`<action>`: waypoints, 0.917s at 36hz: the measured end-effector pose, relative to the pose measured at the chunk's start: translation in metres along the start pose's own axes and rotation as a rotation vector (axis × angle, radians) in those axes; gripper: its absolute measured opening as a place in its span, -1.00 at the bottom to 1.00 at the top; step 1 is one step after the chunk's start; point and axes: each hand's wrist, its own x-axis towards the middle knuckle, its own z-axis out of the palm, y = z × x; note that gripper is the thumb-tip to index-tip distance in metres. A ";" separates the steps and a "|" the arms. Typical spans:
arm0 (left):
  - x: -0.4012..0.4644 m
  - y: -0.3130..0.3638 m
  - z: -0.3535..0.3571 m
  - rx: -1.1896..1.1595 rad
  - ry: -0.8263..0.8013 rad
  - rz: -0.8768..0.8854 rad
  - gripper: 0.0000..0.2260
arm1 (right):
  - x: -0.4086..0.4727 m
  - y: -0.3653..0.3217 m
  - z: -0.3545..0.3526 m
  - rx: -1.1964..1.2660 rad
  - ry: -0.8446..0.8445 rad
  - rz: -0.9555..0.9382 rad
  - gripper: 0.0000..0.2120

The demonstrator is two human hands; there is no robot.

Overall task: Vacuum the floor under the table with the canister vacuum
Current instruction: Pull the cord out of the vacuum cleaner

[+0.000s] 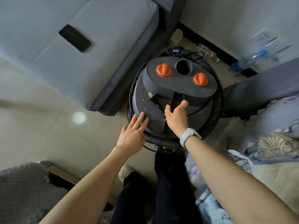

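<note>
Vacuum [174, 94] wedged between sofas [80, 50] | hose [215, 113] coiled round | hands [131, 135] [175, 118] open, resting on lid

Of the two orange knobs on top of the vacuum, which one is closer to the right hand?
The orange knob right of the round hole is closer to the right hand. The other knob sits left of the hole, beside the sofa.

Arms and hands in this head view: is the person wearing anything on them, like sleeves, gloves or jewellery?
Both forearms are bare, with no sleeves in view and no gloves. The right hand has a white band round the wrist, smooth and rounded like a watch or fitness strap; its face is not readable. The left hand and its wrist carry nothing, and no rings show on the fingers.
</note>
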 end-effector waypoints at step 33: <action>-0.139 -0.090 0.064 -0.025 -0.055 -0.148 -0.42 | -0.157 0.000 0.092 0.055 -0.185 0.163 -0.41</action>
